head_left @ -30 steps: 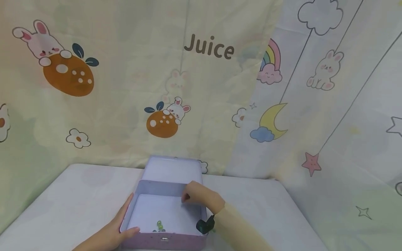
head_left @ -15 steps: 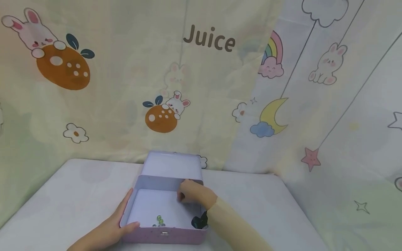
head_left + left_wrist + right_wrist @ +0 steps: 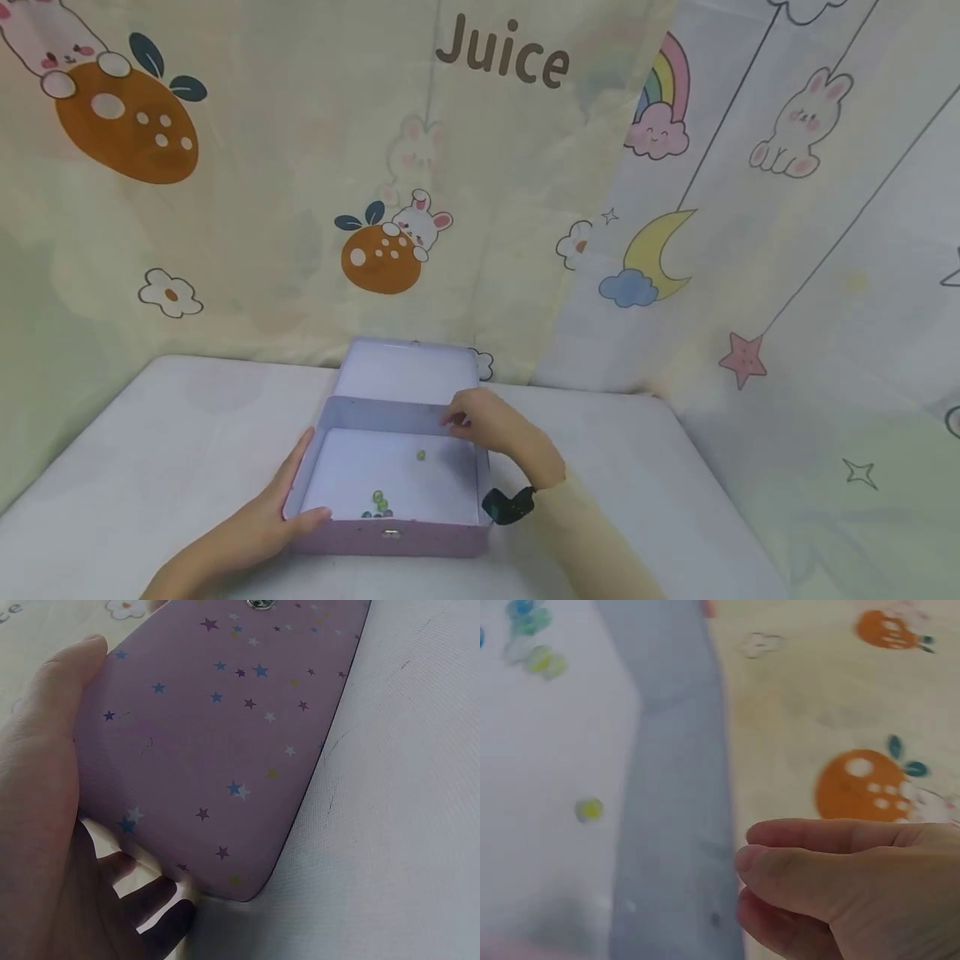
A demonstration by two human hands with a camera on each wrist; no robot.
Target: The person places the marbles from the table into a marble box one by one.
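An open tin box (image 3: 390, 537), pinkish purple with small printed stars, stands on the table, its pale lid (image 3: 408, 371) tipped back behind it. My left hand (image 3: 258, 527) grips the box's left front corner, thumb along the front and fingers at the left side; in the left wrist view those fingers (image 3: 146, 904) curl by its edge. Above the far right part of the box is my right hand (image 3: 491, 419), fingers loosely bent, with nothing seen between them. One green marble (image 3: 421, 455) lies alone on the box floor below it. Several green and bluish marbles (image 3: 378, 500) cluster near the front wall.
The table (image 3: 630, 483) has a white cloth. A patterned curtain (image 3: 262, 208) hangs behind it, close to the raised lid. A dark wrist device (image 3: 508, 505) sits on the right forearm, by the box's right wall.
My right hand has let go of a green marble, now alone on the box floor, and has risen up and right with looser fingers. The left hand keeps its grip; the view tilted down.
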